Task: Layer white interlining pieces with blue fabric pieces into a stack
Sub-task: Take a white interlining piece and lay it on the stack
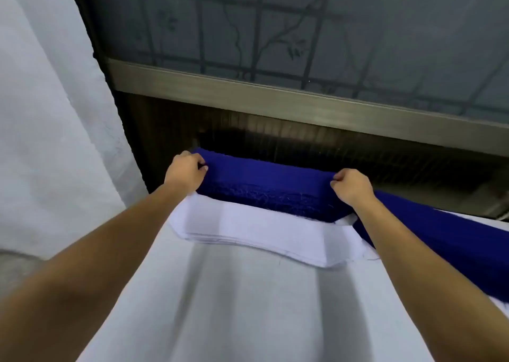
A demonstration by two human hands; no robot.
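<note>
Pinching the top blue piece at its two far corners, both hands are curled into loose fists. The left hand grips the left corner between thumb and bent fingers, and the right hand grips the right corner the same way. The piece is a deep royal blue woven cloth, long and narrow, and it curves over the top of a blue stack. The near face of that stack shows many thin layers with pale frayed threads sticking out. The stack sits at the far edge of the table, against a dark ribbed panel. Touching its near side lies one stack of interlining, flat, white and matte, cut as a long strip with clipped corners. Its near edge shows many thin sheets, too fine to count. A second blue heap, smooth on top, runs off to the right under the right forearm and meets the interlining's right end. All three lie on a white cloth that covers the table and shows soft lengthwise folds. Both forearms are bare. Above the panel a brushed metal rail runs across. Over the rail is frosted glass with dim shadows of crossed bars and leafy branches. At the left hangs a white sheet with a fine weave.
</note>
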